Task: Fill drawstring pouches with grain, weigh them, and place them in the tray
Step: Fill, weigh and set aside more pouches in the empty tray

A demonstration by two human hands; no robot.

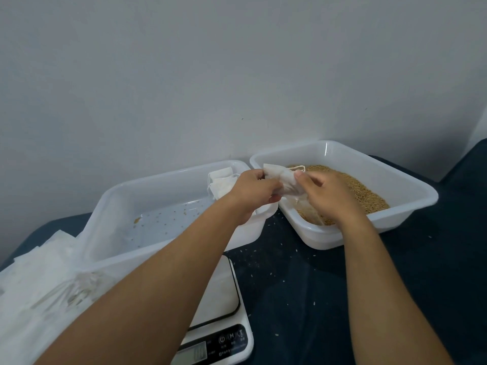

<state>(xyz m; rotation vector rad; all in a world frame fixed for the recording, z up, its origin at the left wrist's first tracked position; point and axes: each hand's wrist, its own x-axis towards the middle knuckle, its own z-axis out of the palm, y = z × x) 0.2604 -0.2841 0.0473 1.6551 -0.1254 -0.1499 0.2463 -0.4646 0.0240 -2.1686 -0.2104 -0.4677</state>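
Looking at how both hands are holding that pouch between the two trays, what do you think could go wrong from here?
1. The pouch, gripped by the left hand and right hand, sits partly over the gap between the trays; grain could spill onto the dark cloth, where stray grains already lie.
2. The left forearm hangs over the scale; brushing it might disturb the reading.
3. The drawstring dangles loose and may snag or get buried in the grain.

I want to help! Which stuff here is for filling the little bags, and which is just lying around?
For the job: pouch held by left hand and right hand; grain tray; left tray with pouches; scale; empty pouches.

Lying about: spilled grains; dark cloth.
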